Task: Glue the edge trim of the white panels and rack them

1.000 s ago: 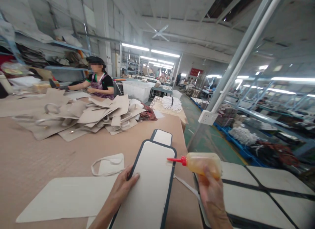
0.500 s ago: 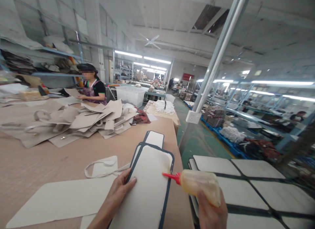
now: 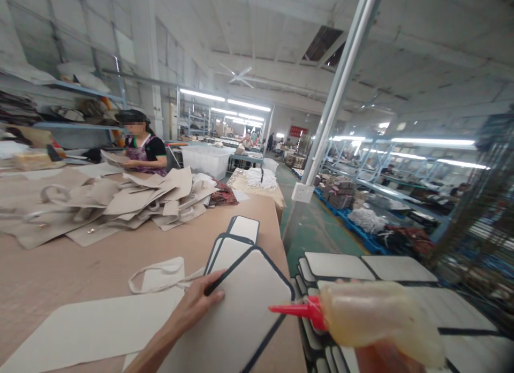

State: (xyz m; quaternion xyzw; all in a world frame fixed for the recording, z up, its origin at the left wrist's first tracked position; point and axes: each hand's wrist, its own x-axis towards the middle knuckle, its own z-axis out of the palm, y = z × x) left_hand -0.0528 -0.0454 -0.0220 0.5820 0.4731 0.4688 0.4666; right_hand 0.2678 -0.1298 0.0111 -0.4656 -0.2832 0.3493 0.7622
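My left hand pinches the left edge of a cream panel with a dark border, thumb on its face. The panel lies at an angle over more dark-edged panels on the table. In my right hand, mostly hidden below it, is a squeeze bottle of yellowish liquid. Its red nozzle points left over the panel; I cannot tell whether the tip touches. A plain cream piece lies left of my left forearm, with a looped strap beyond it.
Beige bag pieces with handles are heaped on the brown tabletop. Stacked dark-edged panels stand at the right. A metal post with a socket box rises past the table edge. A co-worker handles a piece at the far left.
The cream panel in my left hand has turned, so its corner now points away from me. The bottle has come nearer the camera and moved right. The view has shifted slightly.
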